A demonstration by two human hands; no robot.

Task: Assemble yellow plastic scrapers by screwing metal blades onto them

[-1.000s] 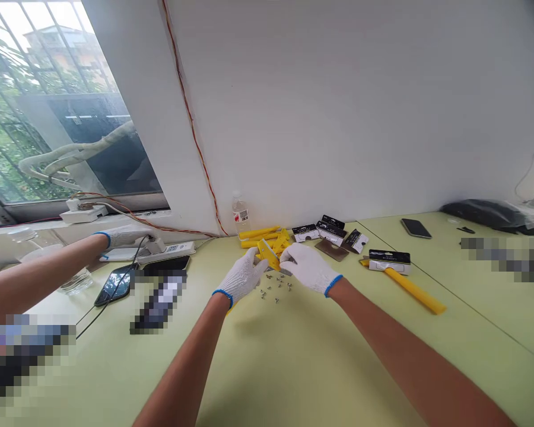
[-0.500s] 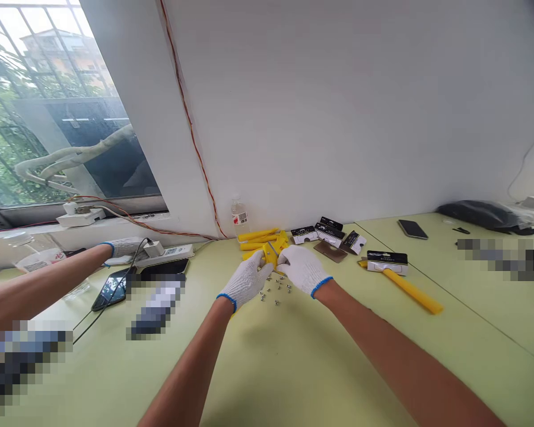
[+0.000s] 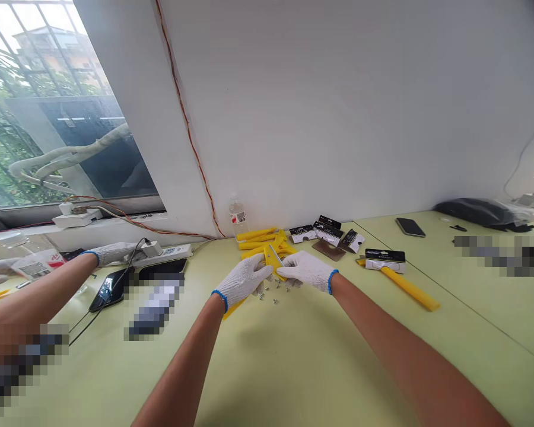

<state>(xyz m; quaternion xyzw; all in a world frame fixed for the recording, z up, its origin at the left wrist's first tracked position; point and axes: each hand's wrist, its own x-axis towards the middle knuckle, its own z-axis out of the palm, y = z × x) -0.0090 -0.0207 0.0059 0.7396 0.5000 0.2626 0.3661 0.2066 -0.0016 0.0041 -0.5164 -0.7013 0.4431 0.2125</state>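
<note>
Both my gloved hands are on a yellow scraper (image 3: 272, 258) with a thin metal strip along one edge of its wide head. My left hand (image 3: 244, 279) is closed around the head's left side, and part of the handle shows below that wrist. My right hand (image 3: 309, 270) pinches the lower right corner of the head by the strip. Several small screws (image 3: 275, 301) lie loose on the table just under my hands. Behind them is a pile of other yellow scraper parts (image 3: 258, 235); my hands hide some of it.
A clear bottle (image 3: 238, 216) stands by the wall. Right of the pile lie black-and-white cards (image 3: 328, 231), a yellow-handled tool (image 3: 409, 287) with a card on its head, and a phone (image 3: 410, 227). On the left, a co-worker's gloved hand (image 3: 115, 252) reaches near a power strip (image 3: 171, 254).
The scraper head has turned, so its metal strip now runs down the right side. My right hand has shifted slightly right. At the far left, another white-gloved hand and a yellow piece have come into view.
</note>
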